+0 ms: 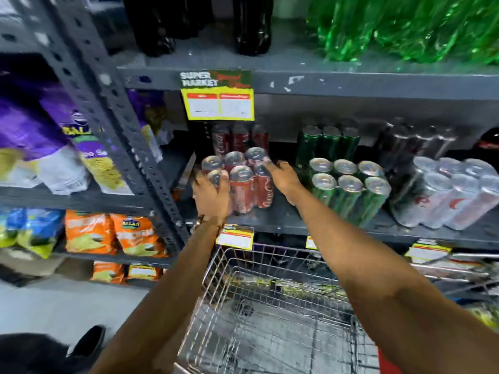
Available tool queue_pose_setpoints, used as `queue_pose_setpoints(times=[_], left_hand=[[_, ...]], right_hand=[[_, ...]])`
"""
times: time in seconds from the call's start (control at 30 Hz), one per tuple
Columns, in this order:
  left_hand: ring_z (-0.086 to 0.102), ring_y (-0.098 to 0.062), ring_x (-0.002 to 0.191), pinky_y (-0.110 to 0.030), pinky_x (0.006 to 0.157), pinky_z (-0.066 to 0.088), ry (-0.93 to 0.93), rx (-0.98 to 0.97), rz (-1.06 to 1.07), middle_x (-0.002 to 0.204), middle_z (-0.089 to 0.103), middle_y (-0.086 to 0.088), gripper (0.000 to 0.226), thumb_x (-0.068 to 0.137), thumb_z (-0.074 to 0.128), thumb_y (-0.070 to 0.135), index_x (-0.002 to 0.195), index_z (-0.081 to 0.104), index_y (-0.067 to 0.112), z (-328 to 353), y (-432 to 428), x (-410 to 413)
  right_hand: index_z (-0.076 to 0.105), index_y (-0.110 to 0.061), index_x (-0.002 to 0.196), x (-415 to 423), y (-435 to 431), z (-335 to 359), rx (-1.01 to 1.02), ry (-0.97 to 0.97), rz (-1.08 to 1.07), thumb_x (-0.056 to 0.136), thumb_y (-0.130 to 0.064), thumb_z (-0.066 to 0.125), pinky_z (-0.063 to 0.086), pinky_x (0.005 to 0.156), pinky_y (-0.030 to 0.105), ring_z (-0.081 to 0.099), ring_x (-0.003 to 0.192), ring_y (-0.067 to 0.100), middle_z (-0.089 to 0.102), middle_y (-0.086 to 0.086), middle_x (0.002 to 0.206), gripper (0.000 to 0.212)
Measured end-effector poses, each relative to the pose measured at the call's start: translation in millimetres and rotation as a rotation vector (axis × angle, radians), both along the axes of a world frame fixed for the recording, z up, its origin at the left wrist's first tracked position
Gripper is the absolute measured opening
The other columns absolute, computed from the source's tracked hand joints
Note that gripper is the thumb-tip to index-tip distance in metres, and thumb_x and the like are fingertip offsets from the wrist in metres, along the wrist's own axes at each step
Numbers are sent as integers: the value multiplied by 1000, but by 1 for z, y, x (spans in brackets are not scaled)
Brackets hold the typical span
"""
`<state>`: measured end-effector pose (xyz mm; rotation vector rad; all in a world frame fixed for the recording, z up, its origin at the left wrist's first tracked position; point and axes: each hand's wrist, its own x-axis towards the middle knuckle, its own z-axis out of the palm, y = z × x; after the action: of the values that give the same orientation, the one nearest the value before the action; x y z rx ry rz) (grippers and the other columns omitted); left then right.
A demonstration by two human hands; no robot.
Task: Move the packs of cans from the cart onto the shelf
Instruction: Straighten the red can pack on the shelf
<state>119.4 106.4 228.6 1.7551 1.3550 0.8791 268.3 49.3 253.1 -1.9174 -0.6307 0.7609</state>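
Observation:
A shrink-wrapped pack of red cans (244, 182) stands on the grey shelf (283, 224), at its left end. My left hand (212, 197) grips the pack's left front corner. My right hand (283, 178) presses against the pack's right side, fingers on the top rear can. Behind it stands another pack of red cans (239, 137). To the right on the same shelf sit a pack of green cans (349, 188) and a pack of silver cans (453, 194). The wire cart (270, 306) is below my arms; I see no packs in it.
Dark and green bottles (405, 28) stand on the shelf above. Yellow price tags (217, 103) hang from the shelf edges. Chip bags (89, 230) fill the rack to the left, past a perforated upright post (129, 147). My shoe (89, 341) is on the floor at lower left.

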Motion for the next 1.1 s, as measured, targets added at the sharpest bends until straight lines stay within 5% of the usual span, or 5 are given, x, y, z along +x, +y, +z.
queue_pose_setpoints(times=[0.27,0.57,0.73,1.0,1.1], left_hand=[[58,-40,113,-42,93,47,-133,-147,-21,120,63,-27,42,95,45,29,123,54,-1,10,45,-2],[61,-44,97,-41,78,45,-168,-145,-46,99,64,-36,40,93,51,25,56,38,18,-2,73,-37],[60,-46,101,-42,83,49,-221,-183,-66,103,66,-32,41,91,52,37,89,61,-3,-4,63,-40],[58,-39,77,-31,66,35,-236,-176,-101,68,58,-24,42,93,51,31,63,49,3,-2,68,-41],[58,-46,89,-35,68,39,-215,-170,-63,88,63,-35,39,92,51,31,67,48,1,2,64,-43]], right_hand=[[59,-4,95,-32,18,-31,84,40,-264,82,-48,58,51,86,44,66,97,35,68,19,101,46],[59,-4,108,-68,26,-30,89,1,-274,86,-43,56,52,89,46,66,98,35,66,13,101,45],[60,-5,117,-65,17,-30,145,26,-272,88,-37,57,43,62,25,58,85,21,63,11,103,43],[56,-12,125,-71,14,-30,151,36,-287,88,-42,55,45,84,32,58,95,20,62,9,116,48],[51,-12,131,-70,15,-27,126,36,-266,89,-42,54,43,87,32,55,97,20,56,5,114,52]])
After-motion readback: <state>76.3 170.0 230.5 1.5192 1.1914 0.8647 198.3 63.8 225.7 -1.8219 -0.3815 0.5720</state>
